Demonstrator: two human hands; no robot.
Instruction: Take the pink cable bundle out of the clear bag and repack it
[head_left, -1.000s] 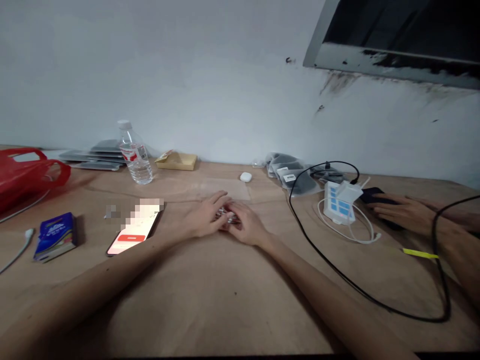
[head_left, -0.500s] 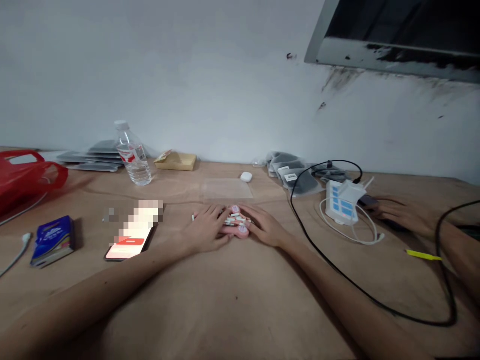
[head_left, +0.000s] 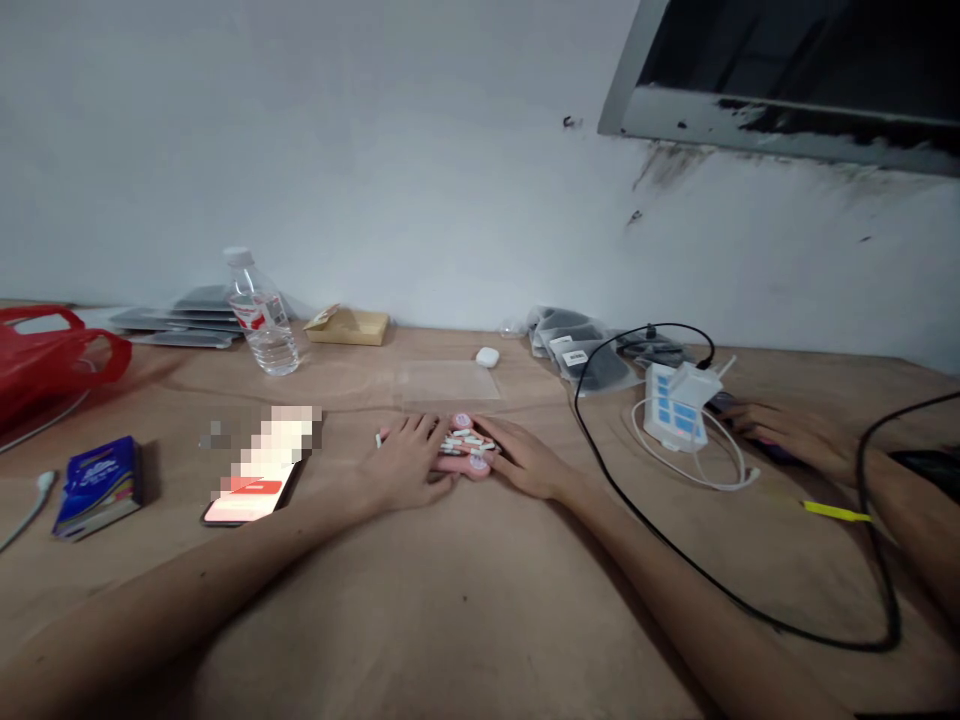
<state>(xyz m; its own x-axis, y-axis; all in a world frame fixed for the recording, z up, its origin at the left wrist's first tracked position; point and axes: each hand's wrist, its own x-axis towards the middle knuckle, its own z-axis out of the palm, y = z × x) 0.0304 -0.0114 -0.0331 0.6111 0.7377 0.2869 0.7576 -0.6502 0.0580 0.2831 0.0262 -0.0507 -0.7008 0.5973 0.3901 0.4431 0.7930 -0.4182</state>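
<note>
My left hand [head_left: 405, 462] and my right hand [head_left: 525, 458] lie flat on the wooden table [head_left: 465, 600], palms down, on either side of a small pile of pink and white pieces [head_left: 466, 450]. The fingertips of both hands rest on the pile and cover parts of it. What the little pieces are is too small to tell. A clear plastic sheet [head_left: 448, 380] lies just beyond the pile.
A lit phone [head_left: 251, 490], blue packet [head_left: 97, 485], water bottle [head_left: 259, 315] and red bag [head_left: 45, 355] sit left. A white charger [head_left: 675, 410] and black cable [head_left: 712, 580] lie right, beside another person's hand [head_left: 795, 435]. A white earbud case [head_left: 487, 356] sits behind.
My hands, bunched together over the pile a second ago, have spread apart and flattened, and the pink and white pieces now show between them.
</note>
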